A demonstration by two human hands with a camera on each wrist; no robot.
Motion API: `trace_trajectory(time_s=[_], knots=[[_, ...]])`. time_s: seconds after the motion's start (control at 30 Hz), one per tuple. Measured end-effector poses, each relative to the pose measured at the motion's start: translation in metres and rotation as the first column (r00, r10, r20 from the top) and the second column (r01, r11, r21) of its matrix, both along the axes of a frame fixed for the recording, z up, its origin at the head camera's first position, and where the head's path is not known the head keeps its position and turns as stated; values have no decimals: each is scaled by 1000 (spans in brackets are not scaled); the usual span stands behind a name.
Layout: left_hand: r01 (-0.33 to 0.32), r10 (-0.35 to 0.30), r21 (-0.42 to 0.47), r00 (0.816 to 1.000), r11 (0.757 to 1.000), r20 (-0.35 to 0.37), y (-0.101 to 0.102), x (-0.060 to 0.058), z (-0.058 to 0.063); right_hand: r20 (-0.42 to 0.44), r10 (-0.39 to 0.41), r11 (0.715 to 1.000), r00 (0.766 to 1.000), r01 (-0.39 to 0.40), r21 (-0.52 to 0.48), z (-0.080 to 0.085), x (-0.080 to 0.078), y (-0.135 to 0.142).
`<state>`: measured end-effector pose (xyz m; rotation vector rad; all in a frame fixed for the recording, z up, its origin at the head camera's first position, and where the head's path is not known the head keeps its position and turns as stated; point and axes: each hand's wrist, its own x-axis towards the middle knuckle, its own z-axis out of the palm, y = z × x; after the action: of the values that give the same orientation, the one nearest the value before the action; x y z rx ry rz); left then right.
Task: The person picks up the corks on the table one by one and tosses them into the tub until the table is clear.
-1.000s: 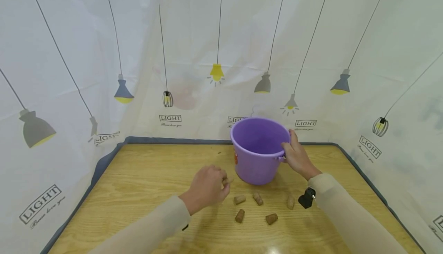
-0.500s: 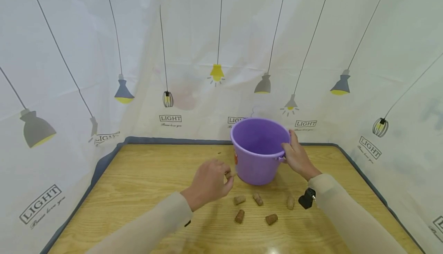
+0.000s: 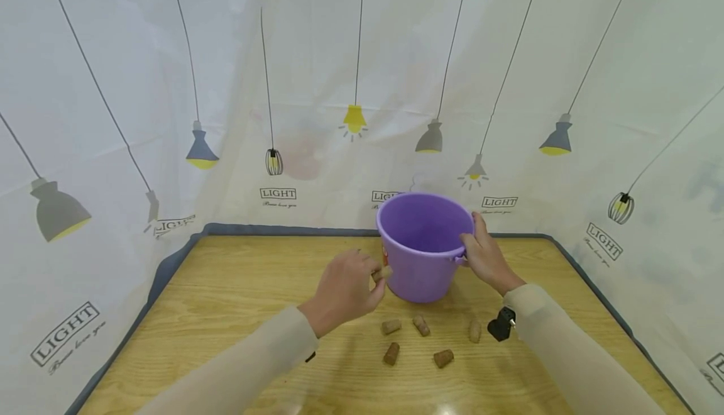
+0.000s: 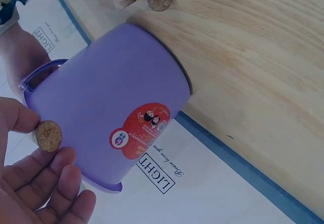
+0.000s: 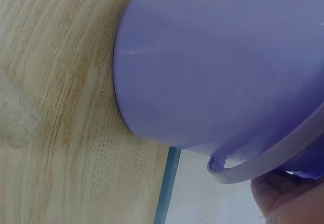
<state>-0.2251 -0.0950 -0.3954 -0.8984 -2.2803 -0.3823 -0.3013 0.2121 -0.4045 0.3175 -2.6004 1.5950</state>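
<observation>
Between thumb and fingertips my left hand (image 3: 346,288) pinches a tan cork (image 3: 382,273), just left of the purple bucket's wall. Its round, speckled end (image 4: 49,136) faces the left wrist camera. The purple bucket (image 3: 421,276) stands upright on the table, and my right hand (image 3: 488,256) grips its rim on the right side near the handle mount. A red sticker (image 4: 147,125) is on the bucket's left side. In the right wrist view the bucket handle (image 5: 273,158) hangs down beside the right hand's fingers (image 5: 281,188).
Several corks lie loose in front of the bucket, among them a light cork (image 3: 391,326), a darker brown cork (image 3: 444,358) and a pale cork (image 3: 474,330) near the right forearm. Behind the wooden table (image 3: 254,264) hangs a white cloth (image 3: 317,88) printed with lamps.
My left hand has lifted the cork and moved it right and away from me, toward the bucket. The right hand, the bucket and the loose corks have stayed in place.
</observation>
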Motion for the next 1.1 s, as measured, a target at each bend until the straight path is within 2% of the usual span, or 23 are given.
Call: trace_trajectory(time_s=[0.67, 0.93, 1.1], knots=[[35, -33, 33, 998, 999, -58, 6, -7, 22, -11, -7, 1000, 1000, 8, 17, 0, 1, 0], [26, -26, 3, 999, 1000, -47, 9, -11, 29, -6, 8, 1000, 1000, -8, 16, 0, -1, 1], [16, -17, -19, 998, 1000, -64, 12, -14, 31, 0, -2, 1000, 1000, 2, 13, 0, 0, 1]])
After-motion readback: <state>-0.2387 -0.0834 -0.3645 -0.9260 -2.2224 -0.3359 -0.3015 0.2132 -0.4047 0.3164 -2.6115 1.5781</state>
